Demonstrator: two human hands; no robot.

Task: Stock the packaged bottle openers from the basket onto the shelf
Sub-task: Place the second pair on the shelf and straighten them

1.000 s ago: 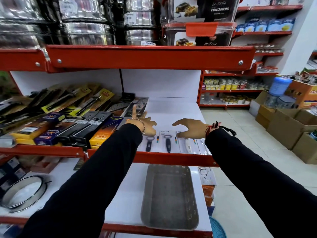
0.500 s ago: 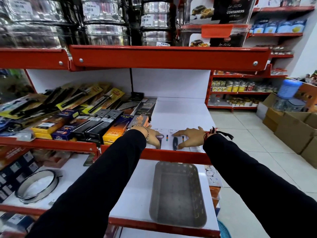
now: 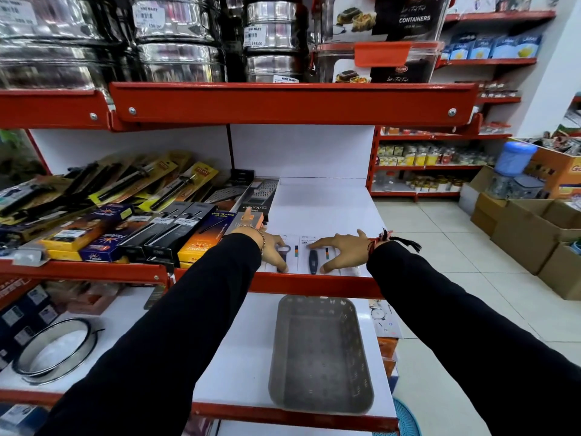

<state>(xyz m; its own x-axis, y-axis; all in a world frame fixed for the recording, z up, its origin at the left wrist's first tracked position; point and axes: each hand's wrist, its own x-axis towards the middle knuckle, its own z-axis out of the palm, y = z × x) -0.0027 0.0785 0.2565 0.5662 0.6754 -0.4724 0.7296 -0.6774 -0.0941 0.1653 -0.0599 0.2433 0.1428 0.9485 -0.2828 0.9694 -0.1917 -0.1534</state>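
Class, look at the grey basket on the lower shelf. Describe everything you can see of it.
The basket is a grey rectangular tub, seemingly plastic, with rounded corners and small holes in its walls. It sits upright on the white lower shelf, near the right end, its long side running front to back. Nothing shows inside it. Neither hand touches it; both are on the shelf above.

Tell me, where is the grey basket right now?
The grey basket sits on the lower white shelf, near its right end, directly below the packaged bottle openers that both hands are touching.
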